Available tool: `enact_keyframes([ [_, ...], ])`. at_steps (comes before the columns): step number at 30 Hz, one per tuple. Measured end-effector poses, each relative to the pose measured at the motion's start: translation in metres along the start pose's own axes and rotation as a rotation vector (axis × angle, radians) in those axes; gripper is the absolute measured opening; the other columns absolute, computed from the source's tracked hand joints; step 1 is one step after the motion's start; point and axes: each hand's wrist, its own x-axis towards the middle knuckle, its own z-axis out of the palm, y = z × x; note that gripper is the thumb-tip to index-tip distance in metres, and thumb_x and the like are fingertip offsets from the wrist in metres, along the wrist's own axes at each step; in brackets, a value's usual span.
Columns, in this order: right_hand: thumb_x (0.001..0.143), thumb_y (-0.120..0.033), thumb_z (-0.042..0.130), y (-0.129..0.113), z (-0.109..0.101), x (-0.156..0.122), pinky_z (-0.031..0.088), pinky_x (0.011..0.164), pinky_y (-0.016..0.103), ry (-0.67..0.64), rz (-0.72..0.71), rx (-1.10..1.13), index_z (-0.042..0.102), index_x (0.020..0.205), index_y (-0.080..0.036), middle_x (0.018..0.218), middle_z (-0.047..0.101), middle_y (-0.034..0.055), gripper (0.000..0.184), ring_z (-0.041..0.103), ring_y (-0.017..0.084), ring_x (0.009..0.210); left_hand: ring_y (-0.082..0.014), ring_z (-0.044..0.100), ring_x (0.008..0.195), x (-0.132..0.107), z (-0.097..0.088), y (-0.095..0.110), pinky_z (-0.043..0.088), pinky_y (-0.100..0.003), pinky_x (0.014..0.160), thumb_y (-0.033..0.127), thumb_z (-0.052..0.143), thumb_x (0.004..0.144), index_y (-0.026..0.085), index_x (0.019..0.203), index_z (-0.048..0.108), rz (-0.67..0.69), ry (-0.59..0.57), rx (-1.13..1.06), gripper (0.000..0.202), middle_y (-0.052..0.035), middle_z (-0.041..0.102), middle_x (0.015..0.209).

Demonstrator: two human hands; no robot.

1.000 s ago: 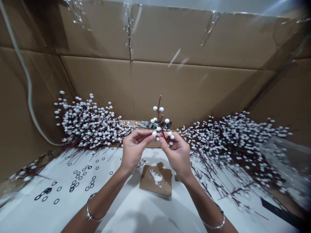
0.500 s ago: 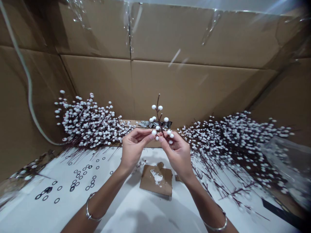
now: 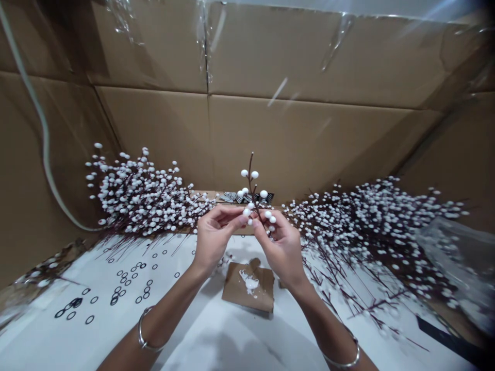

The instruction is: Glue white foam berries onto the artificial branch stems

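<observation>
In the middle of the head view, a brown artificial berry stem (image 3: 253, 191) with several white berries stands nearly upright between my hands. My right hand (image 3: 281, 241) pinches its lower part between thumb and fingers. With thumb and fingertips closed, my left hand (image 3: 216, 234) grips a white berry (image 3: 246, 212) at the stem's left side. The berry's join to the stem is partly hidden by the fingertips. Below the hands lies a piece of cardboard (image 3: 235, 288) with a smear of white paste (image 3: 249, 282) on it.
Bunches of white-berry stems stand at the left (image 3: 143, 196) and right (image 3: 359, 221). Several small black rings (image 3: 124, 281) are scattered over the white tabletop (image 3: 185, 330). Cardboard walls (image 3: 309, 139) rise behind. A clear plastic bag (image 3: 464, 252) lies at the right, a pale cable (image 3: 46, 139) hangs left.
Both hands stay close together around the stem. The left hand has shifted slightly right, and the stem has lowered a little.
</observation>
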Motion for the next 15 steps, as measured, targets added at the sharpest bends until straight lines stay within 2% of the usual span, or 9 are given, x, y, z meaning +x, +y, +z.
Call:
enact_keyframes([
  [15, 0.090, -0.031, 0.060, 0.0005, 0.0018, -0.0004, 0.047, 0.073, 0.029, 0.013, 0.024, -0.011, 0.060, 0.099, -0.023, 0.094, 0.066, 0.0024, 0.012, 0.061, 0.015, 0.082, -0.0145, 0.071, 0.087, -0.0012, 0.0000, -0.0003, 0.060, -0.024, 0.080, 0.015, 0.079, 0.072, 0.017, 0.082, 0.070, 0.030, -0.012, 0.012, 0.013, -0.0028, 0.074, 0.091],
])
